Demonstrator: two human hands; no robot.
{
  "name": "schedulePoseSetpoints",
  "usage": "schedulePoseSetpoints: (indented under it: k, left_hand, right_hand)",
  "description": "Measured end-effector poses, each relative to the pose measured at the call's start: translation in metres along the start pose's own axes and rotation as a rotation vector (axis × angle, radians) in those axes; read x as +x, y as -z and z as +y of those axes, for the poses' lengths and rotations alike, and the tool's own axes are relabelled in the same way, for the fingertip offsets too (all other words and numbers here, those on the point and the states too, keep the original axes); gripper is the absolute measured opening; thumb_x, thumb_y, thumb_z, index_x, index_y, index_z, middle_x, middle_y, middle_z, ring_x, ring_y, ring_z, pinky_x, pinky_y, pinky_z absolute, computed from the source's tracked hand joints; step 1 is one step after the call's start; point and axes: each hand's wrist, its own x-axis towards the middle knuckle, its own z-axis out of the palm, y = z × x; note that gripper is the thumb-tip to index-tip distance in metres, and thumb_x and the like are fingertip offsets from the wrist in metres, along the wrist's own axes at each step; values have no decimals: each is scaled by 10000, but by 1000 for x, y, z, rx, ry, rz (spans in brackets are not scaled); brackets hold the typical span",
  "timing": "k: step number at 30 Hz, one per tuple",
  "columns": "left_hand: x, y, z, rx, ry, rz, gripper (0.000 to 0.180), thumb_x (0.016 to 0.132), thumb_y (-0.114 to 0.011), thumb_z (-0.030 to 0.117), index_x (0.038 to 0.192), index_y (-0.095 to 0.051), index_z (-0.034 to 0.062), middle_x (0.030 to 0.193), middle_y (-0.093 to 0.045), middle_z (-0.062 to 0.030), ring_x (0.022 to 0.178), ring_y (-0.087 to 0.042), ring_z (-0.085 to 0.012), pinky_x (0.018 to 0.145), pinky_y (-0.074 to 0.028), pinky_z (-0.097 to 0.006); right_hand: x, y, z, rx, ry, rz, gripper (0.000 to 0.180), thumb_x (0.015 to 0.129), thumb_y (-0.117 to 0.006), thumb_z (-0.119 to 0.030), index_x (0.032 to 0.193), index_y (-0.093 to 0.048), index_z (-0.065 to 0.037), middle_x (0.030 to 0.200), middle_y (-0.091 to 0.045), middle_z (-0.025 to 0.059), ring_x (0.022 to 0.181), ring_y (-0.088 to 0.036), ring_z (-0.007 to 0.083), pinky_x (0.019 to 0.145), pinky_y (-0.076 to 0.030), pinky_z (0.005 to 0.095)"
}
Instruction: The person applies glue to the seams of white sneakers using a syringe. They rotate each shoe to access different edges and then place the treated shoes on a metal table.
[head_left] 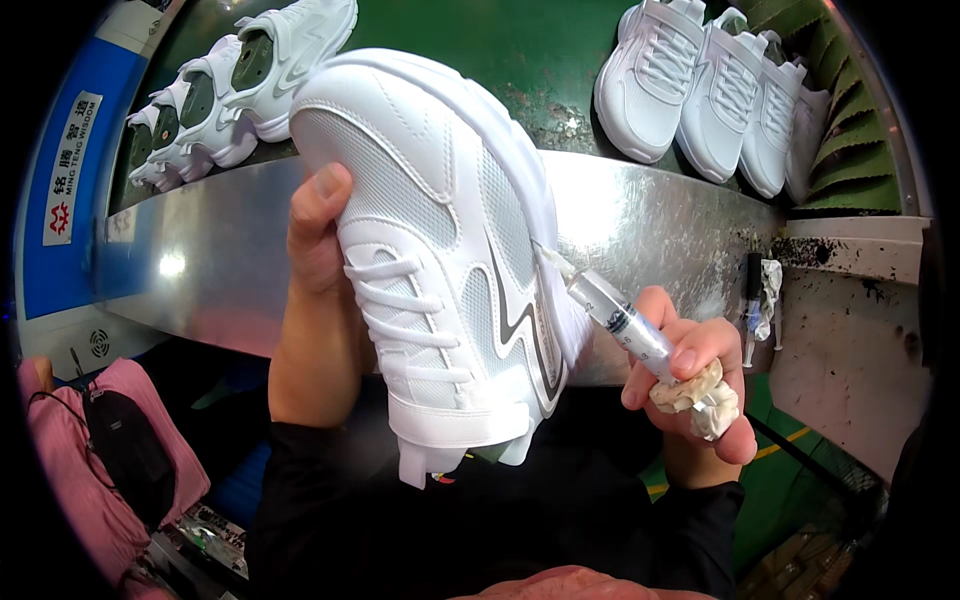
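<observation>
and here the left hand (318, 225) grips the white shoe (420, 215) over the desk's (640, 215) near edge, toe pointing far, while the right hand (705, 345) clasps a syringe (622, 322), nozzle (558, 262) right at the sole (535, 190)!

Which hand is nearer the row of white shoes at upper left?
Left. The left hand, holding a shoe, is just below and right of the row of shoes; the right hand, holding a syringe, is much farther right.
</observation>
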Motion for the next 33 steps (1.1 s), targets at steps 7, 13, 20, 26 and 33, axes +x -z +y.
schedulePoseSetpoints:
  k: [7, 13, 20, 26, 33]
  left_hand:
    - [8, 6, -5, -31, -29, 66, 512, 844, -564, 317, 1152, -507, -88, 1059, -613, -201, 931, -625, -269, 824, -518, -373]
    - [15, 19, -9, -51, 33, 83, 536, 839, -566, 343, 1203, -497, -44, 1124, -607, -170, 986, -612, -267, 871, -501, -387]
    - [26, 35, -6, -176, 142, -16, 471, 838, -560, 336, 1181, -535, 14, 1127, -615, -133, 1016, -599, -253, 905, -479, -388]
    - [26, 32, -5, -170, 214, -75, 471, 828, -565, 332, 1167, -556, 5, 1116, -623, -141, 995, -608, -265, 900, -483, -398]
    - [3, 24, 10, 27, 223, 144, 582, 802, -551, 387, 1208, -521, -29, 1118, -615, -177, 1007, -605, -304, 918, -473, -422]
  right_hand:
    - [-14, 4, 5, -32, -25, 24, 786, 646, -726, -608, 1112, -568, 4, 879, -631, 104, 844, -467, 164, 715, -377, 242]
    - [-35, 3, 7, -59, -73, 65, 774, 634, -727, -620, 1089, -587, -9, 853, -650, 87, 801, -458, 153, 705, -356, 241]
    - [-72, 2, 14, -92, -46, 105, 739, 637, -694, -661, 1044, -614, -49, 832, -668, 66, 710, -450, 136, 677, -312, 257]
    - [-91, 10, 22, -104, -13, 111, 736, 640, -703, -651, 1045, -613, -43, 828, -673, 67, 712, -444, 132, 682, -307, 264]
    - [-98, 18, 30, -62, 10, 61, 741, 624, -746, -608, 1060, -607, -25, 866, -681, 59, 724, -437, 131, 683, -300, 266]
